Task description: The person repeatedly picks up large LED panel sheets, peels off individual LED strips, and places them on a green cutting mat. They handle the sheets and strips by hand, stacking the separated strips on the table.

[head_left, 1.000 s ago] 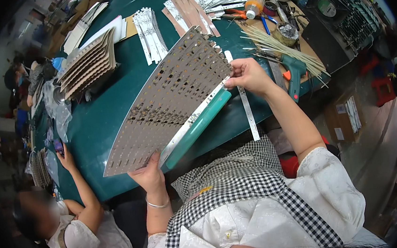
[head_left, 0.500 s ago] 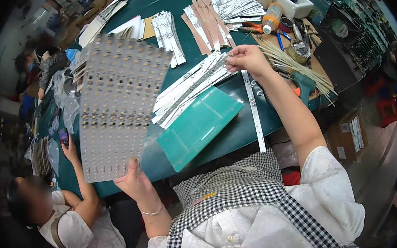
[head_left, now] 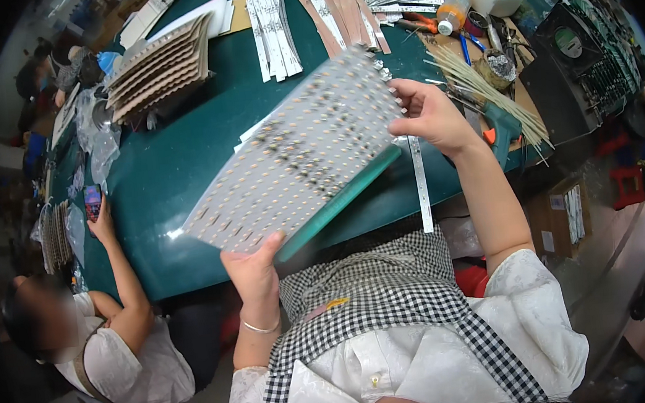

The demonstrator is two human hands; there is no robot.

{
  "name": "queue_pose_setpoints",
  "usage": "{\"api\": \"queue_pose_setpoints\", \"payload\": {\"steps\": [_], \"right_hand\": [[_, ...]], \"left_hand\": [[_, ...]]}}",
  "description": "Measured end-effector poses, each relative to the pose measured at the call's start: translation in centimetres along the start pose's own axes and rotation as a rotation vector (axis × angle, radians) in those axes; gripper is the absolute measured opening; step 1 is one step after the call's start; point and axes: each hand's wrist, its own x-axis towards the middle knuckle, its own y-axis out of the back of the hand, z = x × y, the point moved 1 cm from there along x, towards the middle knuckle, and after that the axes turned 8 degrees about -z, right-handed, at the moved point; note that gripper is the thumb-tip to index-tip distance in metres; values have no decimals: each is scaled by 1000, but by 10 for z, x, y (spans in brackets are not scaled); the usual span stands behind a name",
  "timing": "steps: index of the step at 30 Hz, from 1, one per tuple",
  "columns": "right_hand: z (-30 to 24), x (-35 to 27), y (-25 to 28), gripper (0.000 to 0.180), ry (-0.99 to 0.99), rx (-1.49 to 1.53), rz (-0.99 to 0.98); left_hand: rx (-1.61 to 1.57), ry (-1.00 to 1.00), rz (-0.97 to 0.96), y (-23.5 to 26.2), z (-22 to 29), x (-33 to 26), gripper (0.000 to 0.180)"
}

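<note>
A light grey LED panel (head_left: 296, 158), dotted with rows of small yellowish and dark parts, hangs tilted in front of me. My left hand (head_left: 256, 272) is closed on its near lower corner, thumb on top. At the far right end my right hand (head_left: 438, 118) has thumb and fingers closed on the panel's edge, by some small white tips. Beneath the panel the rim of a green plastic box (head_left: 349, 199) shows. The panel mostly hides the loose white strips on the table. One long white LED strip (head_left: 421, 189) lies below my right hand, over the table edge.
Stacked brown-edged panels (head_left: 161, 70) stand at the back left. White strips (head_left: 274, 37) and brown strips (head_left: 344, 8) lie at the back. A glue gun (head_left: 501, 124), thin sticks (head_left: 474, 88) and an orange bottle (head_left: 454, 9) are at right. A seated person holds a phone (head_left: 92, 202) at left.
The panel has swung right and tipped flatter, over the strips and green box. My right hand has left the strips and moved right and down, onto the panel's edge. My left hand moved right.
</note>
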Motion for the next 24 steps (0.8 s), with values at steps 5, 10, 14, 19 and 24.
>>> {"api": "queue_pose_setpoints", "payload": {"steps": [5,10,14,19,24], "right_hand": [[18,1,8,33,-23,-37,-20],[19,15,17,34,-110,-108,-75],[12,16,18,37,-152,-154,-108],[19,20,20,36,-153,-101,-124],[23,20,27,39,-146,-147,-168]], "left_hand": [[120,32,-157,-2,0,7,52],[31,-76,-139,12,12,28,59],[-10,4,-176,6,7,41,54],[24,42,-150,-6,11,31,38],[51,51,-136,-4,5,25,36]]}}
